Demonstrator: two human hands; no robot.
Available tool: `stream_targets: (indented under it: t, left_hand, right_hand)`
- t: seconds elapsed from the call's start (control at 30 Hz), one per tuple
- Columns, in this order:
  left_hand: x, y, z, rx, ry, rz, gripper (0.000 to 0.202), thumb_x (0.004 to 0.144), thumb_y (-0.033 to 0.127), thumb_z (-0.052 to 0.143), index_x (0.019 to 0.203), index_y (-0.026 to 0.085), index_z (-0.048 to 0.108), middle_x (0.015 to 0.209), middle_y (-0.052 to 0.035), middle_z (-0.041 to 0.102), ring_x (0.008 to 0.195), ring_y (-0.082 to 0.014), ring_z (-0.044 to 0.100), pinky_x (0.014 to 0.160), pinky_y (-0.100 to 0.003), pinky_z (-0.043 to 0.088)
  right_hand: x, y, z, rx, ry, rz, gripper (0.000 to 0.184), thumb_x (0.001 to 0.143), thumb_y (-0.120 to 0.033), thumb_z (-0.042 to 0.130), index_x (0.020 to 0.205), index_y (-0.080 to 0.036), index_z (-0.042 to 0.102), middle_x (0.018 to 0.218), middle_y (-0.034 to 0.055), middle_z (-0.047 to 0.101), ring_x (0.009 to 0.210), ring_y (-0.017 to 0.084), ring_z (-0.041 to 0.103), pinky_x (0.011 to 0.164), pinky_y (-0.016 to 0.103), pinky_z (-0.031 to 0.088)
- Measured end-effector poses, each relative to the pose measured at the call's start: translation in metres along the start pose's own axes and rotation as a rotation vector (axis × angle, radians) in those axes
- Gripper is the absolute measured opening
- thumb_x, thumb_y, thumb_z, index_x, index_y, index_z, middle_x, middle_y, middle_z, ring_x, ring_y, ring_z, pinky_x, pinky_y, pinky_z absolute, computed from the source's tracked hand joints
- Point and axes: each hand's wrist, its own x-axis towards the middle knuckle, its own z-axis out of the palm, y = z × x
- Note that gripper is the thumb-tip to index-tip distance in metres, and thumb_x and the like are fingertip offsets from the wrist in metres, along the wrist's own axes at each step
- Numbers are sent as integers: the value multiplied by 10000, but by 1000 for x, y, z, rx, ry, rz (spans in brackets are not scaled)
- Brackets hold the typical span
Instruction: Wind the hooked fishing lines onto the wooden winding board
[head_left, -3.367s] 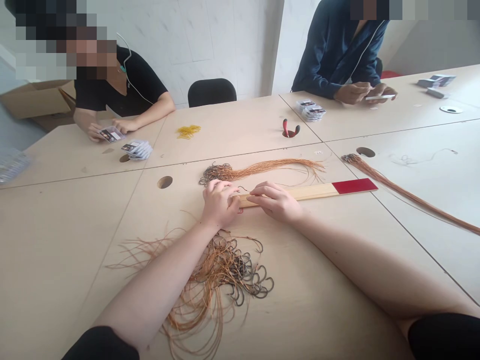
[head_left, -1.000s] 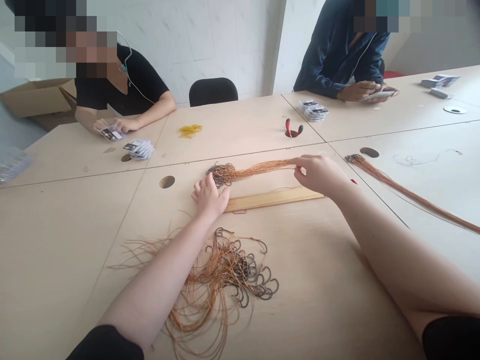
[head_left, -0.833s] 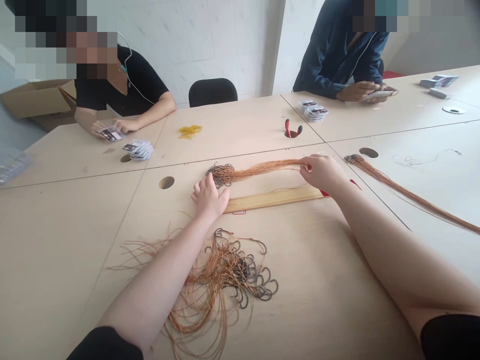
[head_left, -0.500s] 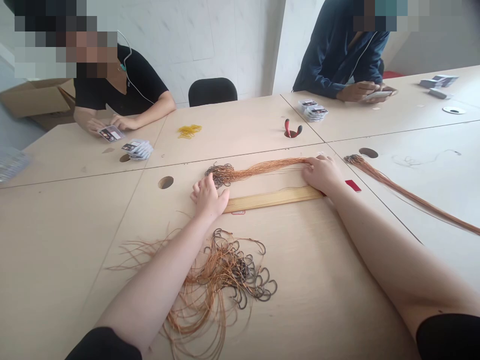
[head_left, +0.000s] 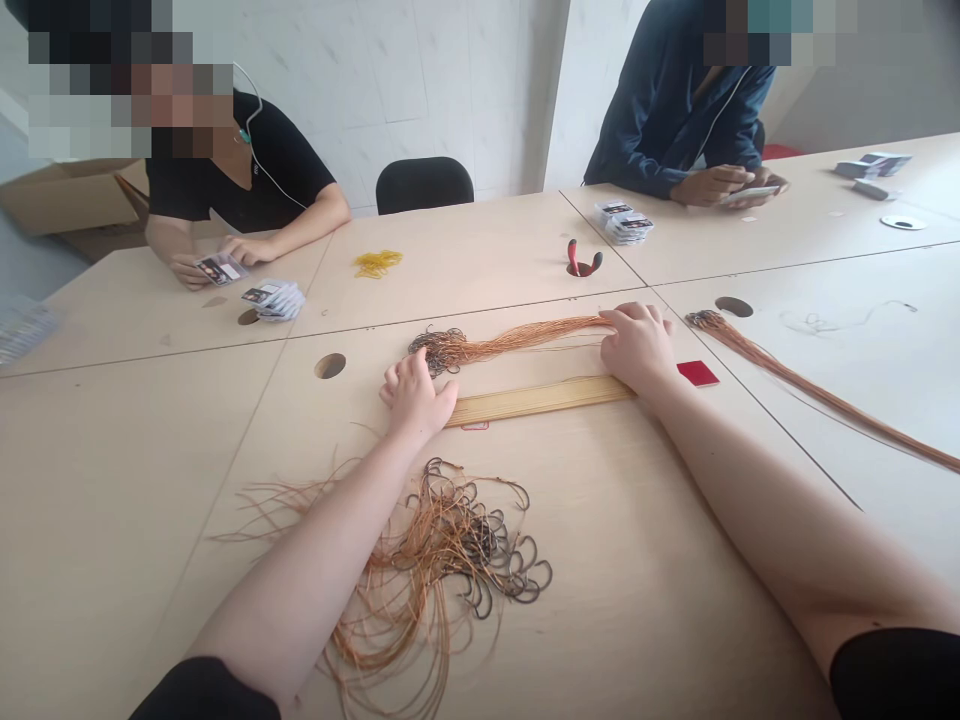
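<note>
Right hand (head_left: 637,347) lies flat on the cord ends and left hand (head_left: 415,395) sits at the dark hooks, well apart, neither clamped: I pin the bundle of hooked orange cords (head_left: 510,340) stretched straight on the tabletop (head_left: 112,520), just beyond the wooden strip (head_left: 540,401), near the far edge.

Our left hand (head_left: 415,395) rests at the dark hook end of a bundle of orange-corded fishing hooks (head_left: 495,342). Our right hand (head_left: 637,348) presses its cords, just above a wooden strip (head_left: 540,400). A tangled hook pile (head_left: 465,545) lies nearer us on the counter (head_left: 150,480).
</note>
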Motion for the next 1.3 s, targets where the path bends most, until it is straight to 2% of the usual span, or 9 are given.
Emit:
stream_targets:
  t: [0.17, 0.3, 0.47, 0.53, 0.63, 0.73, 1.0, 1.3]
  left_hand:
    - [-1, 0, -1, 7, -7, 23, 631, 746, 407, 492, 1339, 237, 359, 1364, -100, 428, 1252, -326, 304, 999, -513, 302]
    - [-1, -1, 0, 6, -1, 34, 643, 736, 405, 498, 1339, 231, 359, 1360, -95, 431, 1245, -328, 307, 990, -527, 307]
    - [-1, -1, 0, 18, -5, 28, 650, 731, 402, 509, 1340, 235, 355, 1372, -101, 415, 1257, -326, 292, 1002, -519, 296]
    - [-1, 0, 0, 26, -4, 23, 654, 728, 409, 514, 1339, 238, 355, 1376, -104, 408, 1262, -328, 289, 999, -517, 299]
    - [-2, 0, 0, 38, -7, 25, 679, 713, 423, 534, 1341, 243, 349, 1375, -102, 406, 1267, -327, 286, 996, -510, 304]
    - [-2, 1, -1, 49, -12, 19, 704, 700, 424, 552, 1348, 250, 336, 1379, -102, 398, 1278, -323, 277, 1006, -499, 297]
    - [-2, 0, 0, 43, -5, 32, 702, 701, 418, 551, 1347, 247, 337, 1374, -106, 399, 1274, -324, 282, 1007, -502, 294]
    - [-3, 3, -1, 45, -8, 19, 702, 698, 417, 566, 1342, 246, 345, 1371, -106, 400, 1269, -331, 284, 1018, -502, 281]
  right_hand:
    - [-10, -32, -4, 33, 26, -171, 374, 795, -198, 418, 1126, -244, 589, 1099, 107, 550, 1041, 302, 438, 838, 493, 367]
    - [-23, -62, -10, 144, 8, -433, 357, 823, -159, 413, 1127, -213, 592, 1125, 118, 545, 1043, 272, 440, 847, 454, 400]
    - [-51, -99, -21, 379, -158, -875, 343, 813, -112, 436, 1073, -224, 631, 1102, 98, 574, 960, 218, 482, 809, 387, 451]
    - [-63, -112, -24, 504, -271, -963, 346, 797, -86, 447, 1040, -228, 649, 1083, 79, 586, 920, 185, 505, 786, 336, 465]
    - [-76, -125, -28, 648, -440, -984, 344, 764, -49, 476, 1001, -212, 665, 1076, 74, 582, 879, 149, 531, 768, 282, 473]
    - [-79, -129, -29, 672, -527, -983, 295, 752, -30, 488, 905, -191, 683, 1084, 84, 576, 916, 161, 529, 793, 291, 470]
    - [-78, -127, -28, 718, -618, -971, 284, 691, -26, 495, 830, -192, 679, 1039, 75, 569, 913, 167, 522, 800, 297, 454]
    - [-77, -128, -40, 659, -694, -987, 128, 607, -81, 535, 689, -173, 568, 985, 61, 535, 795, 153, 504, 713, 285, 453]
